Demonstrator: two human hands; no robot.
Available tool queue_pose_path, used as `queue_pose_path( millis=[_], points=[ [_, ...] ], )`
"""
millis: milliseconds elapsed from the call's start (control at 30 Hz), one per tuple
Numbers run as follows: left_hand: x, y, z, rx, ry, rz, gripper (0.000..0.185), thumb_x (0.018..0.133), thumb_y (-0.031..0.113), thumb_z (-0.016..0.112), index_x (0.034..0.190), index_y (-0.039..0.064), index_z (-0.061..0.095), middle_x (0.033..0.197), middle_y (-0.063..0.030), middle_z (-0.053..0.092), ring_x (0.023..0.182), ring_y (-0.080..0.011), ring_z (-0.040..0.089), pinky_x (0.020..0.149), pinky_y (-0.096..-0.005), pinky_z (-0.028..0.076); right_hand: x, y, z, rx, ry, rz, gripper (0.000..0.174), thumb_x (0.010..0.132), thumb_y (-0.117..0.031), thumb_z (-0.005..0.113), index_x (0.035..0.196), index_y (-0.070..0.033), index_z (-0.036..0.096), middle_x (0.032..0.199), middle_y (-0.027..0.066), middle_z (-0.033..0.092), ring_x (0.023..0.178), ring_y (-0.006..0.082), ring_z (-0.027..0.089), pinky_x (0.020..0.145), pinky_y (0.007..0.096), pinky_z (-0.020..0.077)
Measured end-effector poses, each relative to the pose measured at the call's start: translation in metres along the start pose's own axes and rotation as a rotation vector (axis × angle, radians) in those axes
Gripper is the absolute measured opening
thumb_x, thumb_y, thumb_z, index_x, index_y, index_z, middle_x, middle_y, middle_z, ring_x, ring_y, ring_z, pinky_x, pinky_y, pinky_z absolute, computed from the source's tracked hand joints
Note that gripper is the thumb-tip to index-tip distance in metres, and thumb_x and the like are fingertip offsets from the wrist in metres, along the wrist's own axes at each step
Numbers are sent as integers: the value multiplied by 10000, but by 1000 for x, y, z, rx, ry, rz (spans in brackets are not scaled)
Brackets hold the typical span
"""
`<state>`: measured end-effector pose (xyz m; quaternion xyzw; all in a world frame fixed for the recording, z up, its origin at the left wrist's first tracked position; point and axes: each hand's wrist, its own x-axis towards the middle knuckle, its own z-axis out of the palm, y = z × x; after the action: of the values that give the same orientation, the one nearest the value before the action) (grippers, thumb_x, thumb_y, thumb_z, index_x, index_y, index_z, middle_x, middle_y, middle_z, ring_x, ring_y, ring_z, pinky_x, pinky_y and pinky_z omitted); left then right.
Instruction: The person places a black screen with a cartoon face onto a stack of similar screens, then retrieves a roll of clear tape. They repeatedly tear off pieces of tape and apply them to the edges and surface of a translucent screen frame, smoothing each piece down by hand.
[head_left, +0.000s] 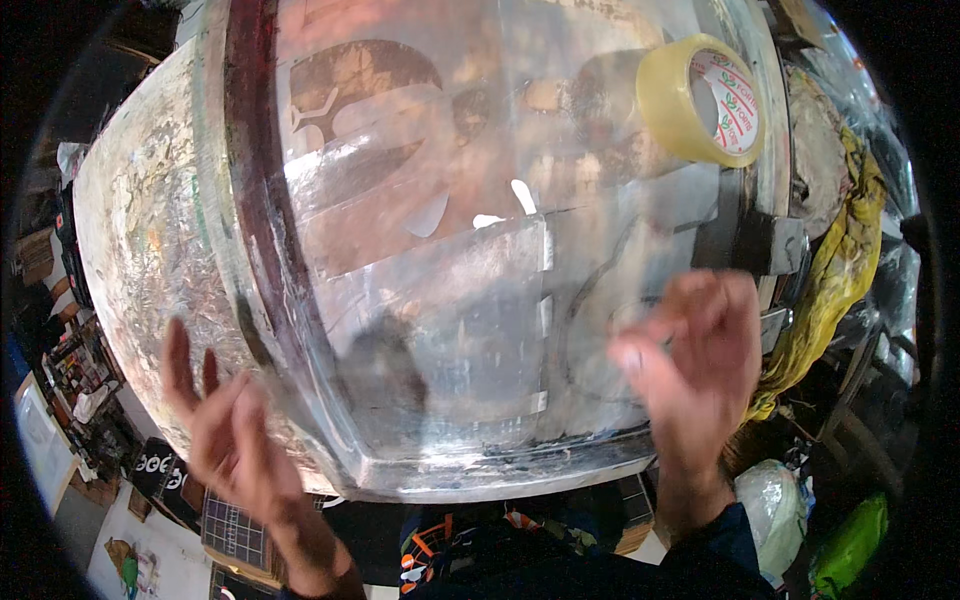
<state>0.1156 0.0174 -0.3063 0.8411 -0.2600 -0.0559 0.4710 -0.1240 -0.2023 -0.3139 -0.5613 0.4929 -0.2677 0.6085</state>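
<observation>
A framed translucent panel (457, 322), which looks like a printing screen, lies before me and bears dark stencil-like shapes. My left hand (244, 442) is over its near left corner, fingers spread and nothing seen in them. At the near right my right hand (697, 367) hovers above the panel, blurred, with thumb and fingers curled towards each other; whether something small is between them I cannot tell. A roll of clear adhesive tape (666, 112) rests near the far right edge. Short white strips (546, 319) cling to the panel around its middle.
A paint-stained board (150, 225) extends to the left. Metal clamps or hinges (786, 244) sit at the panel's right edge, beside a yellow cloth (855, 240). A white plastic bag (769, 510) and a green one (851, 547) are low on the right. Several stacked things with grid patterns (236, 529) stand below the near edge.
</observation>
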Motion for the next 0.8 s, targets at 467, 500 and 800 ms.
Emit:
queue_pose_path(
  millis=[467,500,800],
  points=[
    [6,-9,49,497,-74,73,134,824,191,879,950,159,846,1578,-130,441,1492,-323,333,1186,-509,297,41,35,25,-453,91,-245,524,722,-90,951,995,-62,505,770,5,635,729,98,614,762,247,462],
    [6,-10,50,492,-72,76,135,821,187,881,949,158,846,1578,-132,438,1492,-324,330,1187,-511,296,42,36,26,-460,90,-258,526,719,-87,952,995,-61,505,764,5,634,724,98,613,758,246,462],
    [7,-12,53,483,-74,97,119,819,157,878,932,154,840,1584,-135,417,1492,-326,323,1192,-522,292,48,35,29,-555,111,-283,541,710,-191,965,983,-69,514,686,5,680,669,81,569,654,272,410]
  ],
)
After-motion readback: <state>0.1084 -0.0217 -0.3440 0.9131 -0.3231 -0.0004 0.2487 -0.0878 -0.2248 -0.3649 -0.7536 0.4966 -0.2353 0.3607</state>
